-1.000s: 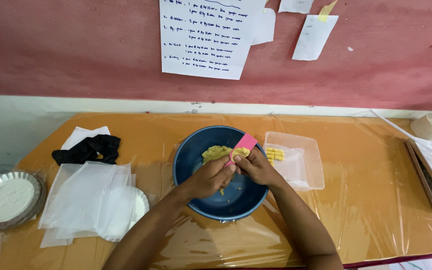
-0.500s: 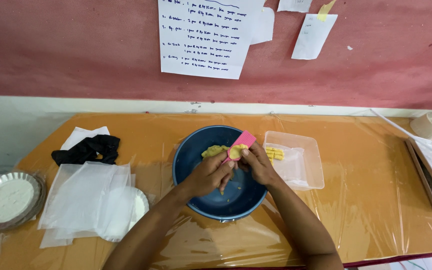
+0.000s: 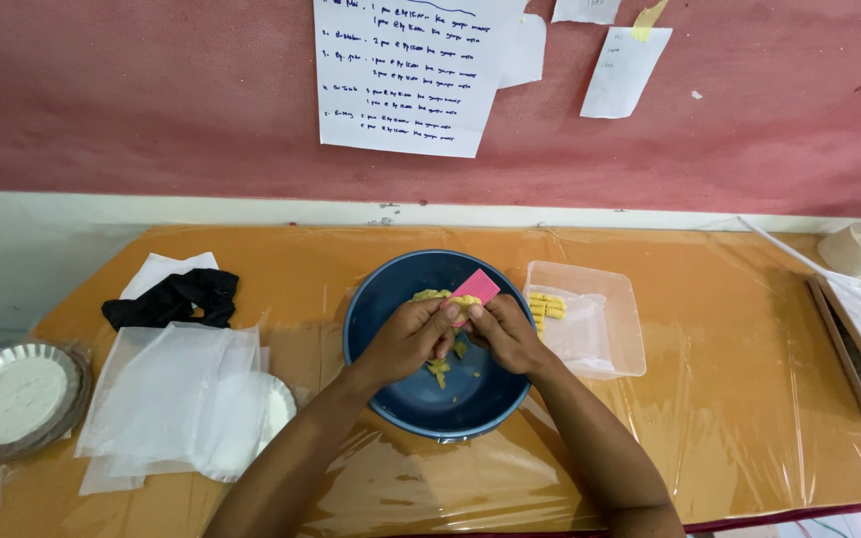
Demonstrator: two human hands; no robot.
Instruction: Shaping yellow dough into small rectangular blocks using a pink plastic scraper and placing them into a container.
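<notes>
While I watch through the head camera, this is what I read off the table.

Left hand: my left hand (image 3: 413,339) is over the blue bowl (image 3: 381,309), fingers curled together and pinching a bit of yellow dough (image 3: 462,302) against the pink card.

Right hand: my right hand (image 3: 506,334) meets the left one over the bowl, fingers closed on the lower end of the pink ridged card (image 3: 474,288), which tilts up and away from me.

Dough: the piece being worked sits between the two thumbs at the card's face; more yellow dough lies at the far inner side of the bowl, and a few crumbs (image 3: 439,369) lie on the bowl's bottom just below the hands.

Bowl: it stands in the middle of the orange table (image 3: 729,399), which is covered with clear plastic film.

Clear tray (image 3: 610,339): just right of the bowl, almost touching it, with a small cluster of ridged yellow pieces (image 3: 547,306) in its far left corner.

Left side: white paper sheets (image 3: 166,389), a black cloth (image 3: 173,298) beyond them, and a foil dish of white powder (image 3: 14,394) at the table's edge.

Far right: a tape roll (image 3: 857,246); I cannot tell what the flat framed thing near it is.

Wall: red, with handwritten paper notes (image 3: 406,75) pinned up.
</notes>
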